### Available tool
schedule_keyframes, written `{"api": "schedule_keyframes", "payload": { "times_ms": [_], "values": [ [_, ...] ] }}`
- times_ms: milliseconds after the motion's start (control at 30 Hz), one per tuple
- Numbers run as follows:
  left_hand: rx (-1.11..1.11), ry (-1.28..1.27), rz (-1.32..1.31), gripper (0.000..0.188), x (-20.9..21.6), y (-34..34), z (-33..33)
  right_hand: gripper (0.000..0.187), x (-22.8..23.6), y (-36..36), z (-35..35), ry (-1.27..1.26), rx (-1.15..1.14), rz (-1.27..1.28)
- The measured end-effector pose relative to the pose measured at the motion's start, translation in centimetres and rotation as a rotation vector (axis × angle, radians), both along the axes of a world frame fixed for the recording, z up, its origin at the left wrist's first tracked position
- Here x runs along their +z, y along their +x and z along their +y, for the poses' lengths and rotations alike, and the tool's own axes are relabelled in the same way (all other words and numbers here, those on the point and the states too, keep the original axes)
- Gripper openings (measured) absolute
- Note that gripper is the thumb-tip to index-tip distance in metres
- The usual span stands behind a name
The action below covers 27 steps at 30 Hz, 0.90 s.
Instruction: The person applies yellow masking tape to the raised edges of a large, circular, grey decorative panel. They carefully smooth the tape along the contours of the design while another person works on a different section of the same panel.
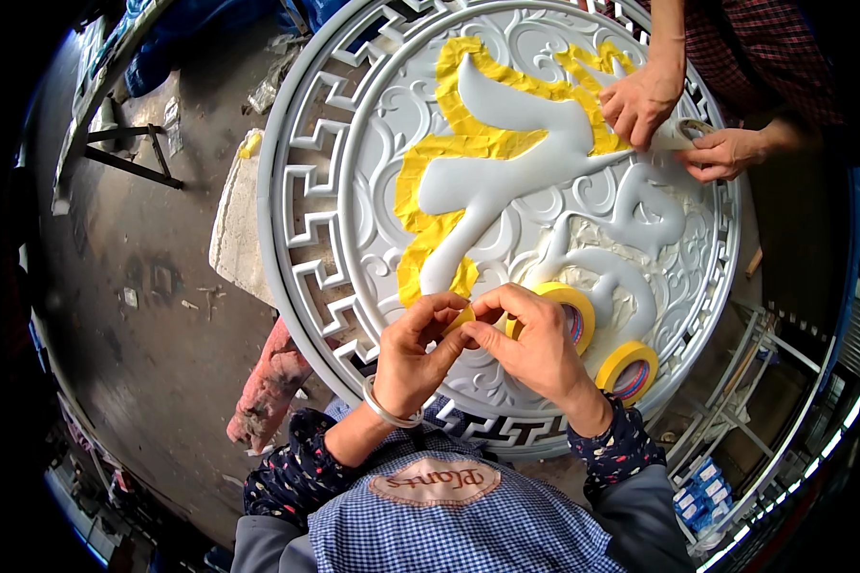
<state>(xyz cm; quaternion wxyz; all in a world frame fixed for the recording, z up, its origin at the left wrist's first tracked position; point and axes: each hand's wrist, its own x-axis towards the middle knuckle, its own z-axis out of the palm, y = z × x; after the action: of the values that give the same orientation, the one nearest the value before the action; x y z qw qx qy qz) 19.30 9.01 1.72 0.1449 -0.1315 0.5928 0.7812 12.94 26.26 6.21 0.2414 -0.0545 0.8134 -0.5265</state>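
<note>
My left hand [419,351] is closed in a pinch on a short piece of yellow masking tape [462,319]. The fingertips of my right hand [537,346] meet the same piece from the other side. Behind my right hand shows a roll of yellow tape [584,320], partly covered by it; whether the hand bears it I cannot tell. Both hands are over the near part of a round, grey-white carved panel [377,224]. Crumpled yellow tape strips [446,100] border the smooth raised figure [506,172] on the panel.
Another roll of yellow tape [628,371] lies near the panel's right front edge. At the far right, a co-worker's hand [645,100] presses on the panel; their other hand [726,153] holds a pale roll [680,133]. A metal frame [750,382] stands right, a pinkish roll [269,382] left.
</note>
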Motion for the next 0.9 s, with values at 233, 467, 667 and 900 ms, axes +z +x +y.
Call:
{"api": "schedule_keyframes", "payload": {
  "times_ms": [233, 467, 667, 900],
  "values": [
    [0.115, 0.116, -0.135, 0.056, 1.1, -1.0, 0.4, 0.009, -1.1, -0.4, 0.8, 0.02, -0.043, 0.142],
    [-0.057, -0.655, 0.314, 0.032, 0.3, -0.7, -0.7, 0.011, -1.6, -4.1, 2.2, 0.117, 0.024, 0.2],
    [-0.163, -1.091, 0.547, 0.051, -0.9, -1.4, -0.2, 0.013, -2.9, -5.9, 1.3, 0.127, 0.117, 0.197],
    [-0.238, -1.185, 0.582, 0.067, -2.3, -1.5, -0.2, 0.014, -4.1, -6.1, 0.6, 0.123, 0.081, 0.174]
  ]
}}
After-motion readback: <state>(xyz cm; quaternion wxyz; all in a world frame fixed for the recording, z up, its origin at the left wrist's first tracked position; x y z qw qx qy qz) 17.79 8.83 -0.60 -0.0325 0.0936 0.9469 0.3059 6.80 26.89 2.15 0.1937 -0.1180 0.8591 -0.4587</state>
